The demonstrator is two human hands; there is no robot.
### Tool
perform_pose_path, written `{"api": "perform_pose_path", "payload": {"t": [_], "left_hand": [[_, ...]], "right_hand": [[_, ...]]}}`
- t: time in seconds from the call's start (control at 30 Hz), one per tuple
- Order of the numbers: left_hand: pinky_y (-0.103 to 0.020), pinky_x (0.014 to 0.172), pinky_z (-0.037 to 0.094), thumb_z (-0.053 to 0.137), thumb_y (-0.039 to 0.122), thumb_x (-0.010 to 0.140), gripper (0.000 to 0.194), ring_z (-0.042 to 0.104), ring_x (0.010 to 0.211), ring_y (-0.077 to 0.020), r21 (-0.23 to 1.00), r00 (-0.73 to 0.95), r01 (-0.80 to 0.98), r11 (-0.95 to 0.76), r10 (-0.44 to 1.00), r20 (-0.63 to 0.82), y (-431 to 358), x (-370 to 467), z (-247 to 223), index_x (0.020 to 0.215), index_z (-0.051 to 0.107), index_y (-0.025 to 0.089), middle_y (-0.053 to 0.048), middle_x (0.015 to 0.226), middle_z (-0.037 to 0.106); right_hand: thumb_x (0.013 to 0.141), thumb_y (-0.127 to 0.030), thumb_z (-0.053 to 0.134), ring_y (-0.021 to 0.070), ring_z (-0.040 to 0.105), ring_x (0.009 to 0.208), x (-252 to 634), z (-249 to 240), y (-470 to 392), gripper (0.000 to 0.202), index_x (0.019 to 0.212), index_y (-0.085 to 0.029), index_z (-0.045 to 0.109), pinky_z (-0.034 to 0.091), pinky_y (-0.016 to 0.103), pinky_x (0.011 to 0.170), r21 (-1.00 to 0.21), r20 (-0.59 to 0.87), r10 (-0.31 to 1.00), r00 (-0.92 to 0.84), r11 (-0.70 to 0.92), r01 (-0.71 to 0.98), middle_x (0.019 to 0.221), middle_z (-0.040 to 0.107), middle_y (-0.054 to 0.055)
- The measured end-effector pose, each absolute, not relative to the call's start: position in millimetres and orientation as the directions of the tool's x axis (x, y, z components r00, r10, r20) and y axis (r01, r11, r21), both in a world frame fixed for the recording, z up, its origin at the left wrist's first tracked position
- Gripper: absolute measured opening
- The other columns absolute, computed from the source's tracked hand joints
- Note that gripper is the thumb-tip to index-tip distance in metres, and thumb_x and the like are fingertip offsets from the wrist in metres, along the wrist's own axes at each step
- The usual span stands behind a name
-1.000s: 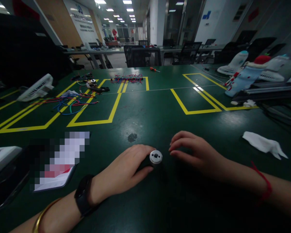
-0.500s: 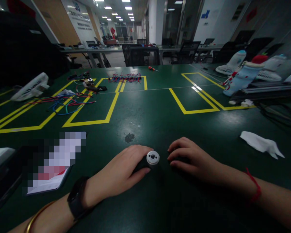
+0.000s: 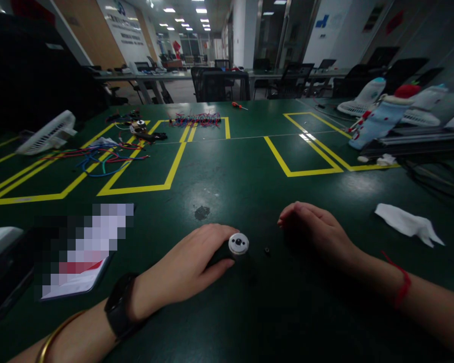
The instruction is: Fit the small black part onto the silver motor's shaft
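This is an office (mesh chairs (image 3: 227, 86), long desks (image 3: 176, 77)).

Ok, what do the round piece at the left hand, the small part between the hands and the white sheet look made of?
Round piece: likely metal, silvery top with a bright rim; its side is too dark to judge.
Small part: dark, perhaps metal; too small to tell.
White sheet: probably tissue or thin cloth, matte, limp and creased.
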State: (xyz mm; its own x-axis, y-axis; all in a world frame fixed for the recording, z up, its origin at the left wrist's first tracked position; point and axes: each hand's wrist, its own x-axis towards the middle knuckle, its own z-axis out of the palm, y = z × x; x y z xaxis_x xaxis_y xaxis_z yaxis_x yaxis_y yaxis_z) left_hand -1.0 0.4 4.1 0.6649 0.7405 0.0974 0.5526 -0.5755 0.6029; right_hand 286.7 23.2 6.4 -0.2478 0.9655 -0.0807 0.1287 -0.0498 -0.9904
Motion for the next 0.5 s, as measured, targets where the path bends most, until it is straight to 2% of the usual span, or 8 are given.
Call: {"api": "perform_pose_path", "payload": {"t": [0.07, 0.17, 0.27, 0.37, 0.5], "left_hand": [[-0.04, 0.102, 0.046, 0.06, 0.02, 0.09, 0.047, 0.054, 0.117, -0.0204, 0.598, 0.665, 0.556, -0.577, 0.741, 0.096, 0.3, -1.0, 4.4, 0.134, 0.044, 0.028, -0.003, 0.13, 0.056], [-0.041, 0.102, 0.046, 0.061, 0.021, 0.089, 0.047, 0.055, 0.116, -0.0209, 0.595, 0.661, 0.555, -0.581, 0.743, 0.109, 0.1, -0.7, 4.2, 0.133, 0.045, 0.027, -0.003, 0.13, 0.057], [-0.041, 0.102, 0.047, 0.062, 0.021, 0.089, 0.046, 0.056, 0.116, -0.0212, 0.594, 0.658, 0.555, -0.582, 0.744, 0.114, 0.0, -0.4, 3.1, 0.132, 0.047, 0.027, -0.003, 0.129, 0.057], [-0.041, 0.102, 0.046, 0.062, 0.021, 0.089, 0.046, 0.056, 0.116, -0.0217, 0.597, 0.656, 0.556, -0.578, 0.746, 0.112, 0.1, -0.1, 2.4, 0.132, 0.047, 0.027, -0.004, 0.129, 0.057], [-0.04, 0.101, 0.046, 0.061, 0.021, 0.089, 0.046, 0.056, 0.115, -0.0224, 0.599, 0.655, 0.559, -0.573, 0.748, 0.105, 0.2, 0.4, 3.4, 0.132, 0.046, 0.027, -0.004, 0.128, 0.058]], "right_hand": [[0.098, -0.047, 0.043, 0.0168, 0.061, 0.081, 286.9, 6.7, 23.3, 0.038, 0.089, -0.02, 0.067, 0.047, 0.03, 0.071, -0.991, -0.088, 0.966, -0.243, -0.061, 0.119, 0.086, 0.066, 0.004], [0.099, -0.044, 0.042, 0.0158, 0.06, 0.08, 286.8, 8.0, 22.6, 0.035, 0.091, -0.02, 0.066, 0.046, 0.028, 0.069, -0.977, -0.069, 0.947, -0.313, 0.0, 0.215, 0.087, 0.065, 0.003], [0.099, -0.036, 0.044, 0.0163, 0.059, 0.085, 286.9, 9.0, 22.1, 0.026, 0.094, -0.021, 0.065, 0.047, 0.029, 0.074, -0.916, -0.013, 0.901, -0.434, 0.164, 0.367, 0.092, 0.063, 0.003], [0.094, -0.02, 0.049, 0.0175, 0.058, 0.094, 287.1, 8.1, 22.8, 0.014, 0.099, -0.02, 0.063, 0.047, 0.032, 0.084, -0.816, 0.064, 0.827, -0.559, 0.366, 0.447, 0.101, 0.062, 0.005], [0.085, -0.007, 0.055, 0.0189, 0.057, 0.105, 286.9, 6.9, 22.6, 0.021, 0.101, -0.019, 0.061, 0.047, 0.035, 0.092, -0.733, 0.116, 0.751, -0.65, 0.507, 0.454, 0.111, 0.059, 0.007]]}}
